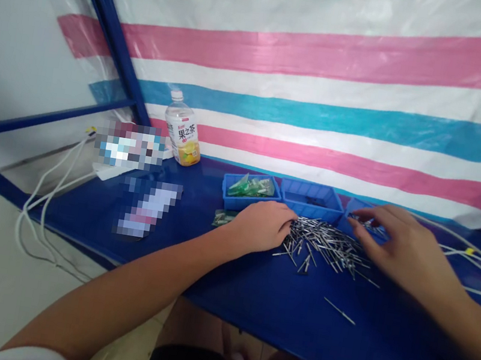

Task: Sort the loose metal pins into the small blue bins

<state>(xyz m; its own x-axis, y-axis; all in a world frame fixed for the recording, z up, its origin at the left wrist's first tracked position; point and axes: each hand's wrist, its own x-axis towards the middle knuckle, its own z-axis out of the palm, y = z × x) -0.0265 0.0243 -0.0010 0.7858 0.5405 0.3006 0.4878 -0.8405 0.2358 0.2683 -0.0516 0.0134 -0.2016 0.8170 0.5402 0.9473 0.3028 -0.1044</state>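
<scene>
A loose pile of thin metal pins, which look like blind rivets [326, 242], lies spread on the blue tabletop [241, 290]. At its left edge rests my left hand [263, 226], fingers curled down into the rivets; whatever they grip is hidden. My right hand [400, 239] hovers at the right blue bin [340, 222], thumb and fingers apart in a curve. More rivets show in that bin behind the fingers. One single rivet [339, 311] lies apart, closer to the front edge.
A middle blue bin [311, 209] holds a few dark pieces; the left blue bin [243, 204] holds green plastic packets [251, 187]. A drink bottle [184, 131] stands at the back left. White cables [47, 204] hang at left, and others run along the right.
</scene>
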